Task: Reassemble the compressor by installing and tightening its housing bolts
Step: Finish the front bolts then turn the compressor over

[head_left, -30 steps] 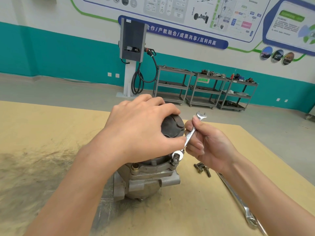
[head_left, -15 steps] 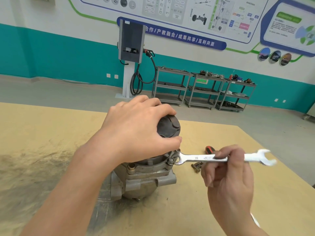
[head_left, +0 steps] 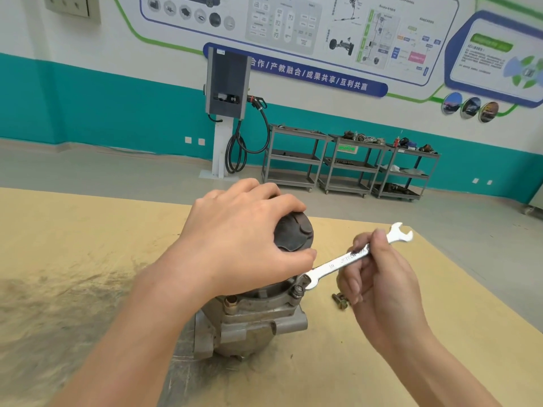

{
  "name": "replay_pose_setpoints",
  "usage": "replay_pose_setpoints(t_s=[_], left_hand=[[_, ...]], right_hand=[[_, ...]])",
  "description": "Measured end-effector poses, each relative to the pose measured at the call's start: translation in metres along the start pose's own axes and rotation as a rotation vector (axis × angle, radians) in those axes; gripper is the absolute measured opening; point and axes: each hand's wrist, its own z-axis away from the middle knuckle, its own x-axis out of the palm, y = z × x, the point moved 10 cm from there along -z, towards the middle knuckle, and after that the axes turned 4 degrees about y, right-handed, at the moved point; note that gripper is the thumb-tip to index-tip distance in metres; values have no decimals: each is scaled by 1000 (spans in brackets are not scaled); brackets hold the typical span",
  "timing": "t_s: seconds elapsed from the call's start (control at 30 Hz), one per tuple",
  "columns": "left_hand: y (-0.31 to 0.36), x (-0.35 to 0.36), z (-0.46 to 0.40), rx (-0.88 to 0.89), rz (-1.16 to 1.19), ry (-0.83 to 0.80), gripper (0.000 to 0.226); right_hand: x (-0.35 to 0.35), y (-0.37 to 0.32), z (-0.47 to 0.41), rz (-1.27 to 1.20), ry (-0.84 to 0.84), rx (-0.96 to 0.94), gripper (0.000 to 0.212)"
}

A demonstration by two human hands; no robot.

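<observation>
Gripping 1 compressor (head_left: 258,321) upright on the table (head_left: 73,230) with left hand (head_left: 244,239) curled over its dark top; pinching 1 wrench (head_left: 352,257) in right hand (head_left: 382,286), jaw touching 1 housing bolt (head_left: 297,290); loose bolts (head_left: 340,301) beside

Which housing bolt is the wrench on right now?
The right-side flange bolt, under the wrench jaw; the brass-coloured one sits untouched further left.
</observation>
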Motion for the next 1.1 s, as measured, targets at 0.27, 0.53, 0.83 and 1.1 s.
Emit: replay_pose_setpoints(t_s=[0.27,0.53,0.83,1.1], left_hand=[[0,-1,0,1,6,17,63],[1,-1,0,-1,9,20,63],[0,0,0,5,24,10,60],[1,-1,0,-1,11,20,61]], right_hand=[[31,27,-21,37,-241,258,33],[46,28,-29,59,-323,273,35],[-1,16,2,-39,40,-70,45],[31,-52,88,401,-137,-928,18]])
